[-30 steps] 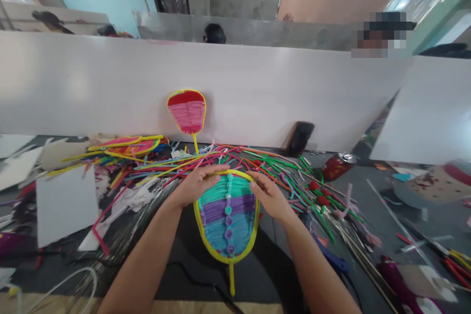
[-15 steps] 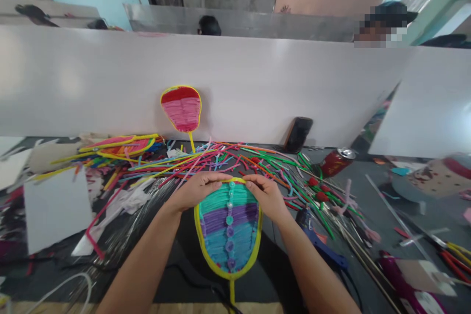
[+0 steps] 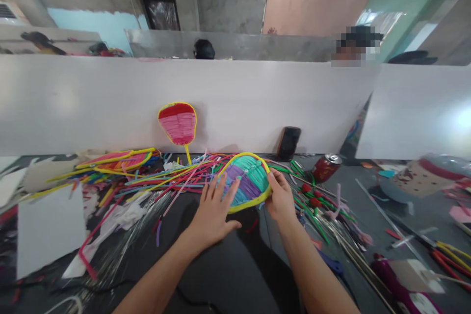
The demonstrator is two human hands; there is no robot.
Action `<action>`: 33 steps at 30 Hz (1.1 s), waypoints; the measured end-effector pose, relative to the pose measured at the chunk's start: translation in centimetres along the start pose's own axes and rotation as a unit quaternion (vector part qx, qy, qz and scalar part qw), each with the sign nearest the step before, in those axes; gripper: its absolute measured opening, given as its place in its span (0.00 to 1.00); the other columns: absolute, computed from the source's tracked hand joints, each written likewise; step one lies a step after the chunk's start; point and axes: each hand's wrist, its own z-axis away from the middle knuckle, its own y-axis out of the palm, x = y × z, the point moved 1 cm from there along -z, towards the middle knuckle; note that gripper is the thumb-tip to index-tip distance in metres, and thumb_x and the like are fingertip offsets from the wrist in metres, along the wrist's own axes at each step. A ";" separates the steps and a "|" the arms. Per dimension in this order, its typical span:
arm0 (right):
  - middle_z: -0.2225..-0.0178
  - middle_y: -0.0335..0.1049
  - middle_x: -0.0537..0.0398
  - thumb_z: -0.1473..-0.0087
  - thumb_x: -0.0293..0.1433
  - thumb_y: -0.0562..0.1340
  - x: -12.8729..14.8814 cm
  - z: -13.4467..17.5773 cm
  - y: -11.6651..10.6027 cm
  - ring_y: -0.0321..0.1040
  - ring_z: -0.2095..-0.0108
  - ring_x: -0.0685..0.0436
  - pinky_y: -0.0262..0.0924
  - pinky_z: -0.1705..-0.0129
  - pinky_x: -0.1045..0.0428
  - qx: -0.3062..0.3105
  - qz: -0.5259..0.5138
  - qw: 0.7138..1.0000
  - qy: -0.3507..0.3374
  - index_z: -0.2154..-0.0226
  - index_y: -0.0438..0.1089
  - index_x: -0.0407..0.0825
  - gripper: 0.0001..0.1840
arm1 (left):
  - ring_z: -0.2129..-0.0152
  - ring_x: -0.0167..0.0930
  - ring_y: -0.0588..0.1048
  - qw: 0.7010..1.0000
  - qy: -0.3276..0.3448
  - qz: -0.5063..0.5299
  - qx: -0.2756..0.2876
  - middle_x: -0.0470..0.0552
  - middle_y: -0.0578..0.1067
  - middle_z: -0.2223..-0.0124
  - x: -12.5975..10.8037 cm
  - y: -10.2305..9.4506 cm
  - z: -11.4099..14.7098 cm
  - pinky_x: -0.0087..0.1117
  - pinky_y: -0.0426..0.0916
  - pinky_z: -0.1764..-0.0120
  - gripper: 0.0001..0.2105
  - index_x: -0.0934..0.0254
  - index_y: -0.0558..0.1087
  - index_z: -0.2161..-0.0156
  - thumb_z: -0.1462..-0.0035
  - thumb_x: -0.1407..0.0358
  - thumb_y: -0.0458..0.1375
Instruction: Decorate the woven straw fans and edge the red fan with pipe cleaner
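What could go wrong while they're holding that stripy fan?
The right hand pinches the yellow rim of the pipe-cleaner fan, so that rim might bend. The left hand is spread over its stripes; pressing hard could squash or loosen them. And the red soda can stands beyond the right hand, so a wide swing might knock it over.

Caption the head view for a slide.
Right hand grips a yellow-rimmed striped fan, left hand spread over it, a red-and-pink fan upright behind.
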 end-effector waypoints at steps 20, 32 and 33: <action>0.67 0.70 0.59 0.59 0.36 0.69 1.1 0.2 0.9 0.66 0.71 0.53 0.62 0.75 0.58 0.085 -0.030 0.996 0.021 0.67 0.70 0.52 0.14 | 0.63 0.40 0.77 0.743 -0.210 0.635 -0.033 0.55 0.79 0.60 2.7 -1.8 -2.2 0.41 0.71 0.57 0.23 0.66 0.72 0.54 0.55 0.55 0.64; 0.66 0.68 0.59 0.59 0.37 0.68 0.8 0.8 1.3 0.65 0.69 0.53 0.60 0.74 0.59 0.070 -0.004 0.997 0.031 0.67 0.70 0.52 0.15 | 0.60 0.41 0.77 0.590 -0.255 0.764 -0.055 0.52 0.79 0.60 3.4 -2.3 -2.2 0.46 0.72 0.55 0.21 0.60 0.70 0.51 0.53 0.69 0.63; 0.65 0.68 0.59 0.60 0.38 0.68 0.7 0.8 1.4 0.65 0.69 0.52 0.60 0.74 0.59 0.067 -0.001 0.997 0.030 0.66 0.70 0.52 0.15 | 0.60 0.40 0.77 0.584 -0.253 0.769 -0.055 0.51 0.79 0.59 3.5 -2.1 -2.2 0.46 0.72 0.54 0.21 0.60 0.70 0.51 0.52 0.69 0.63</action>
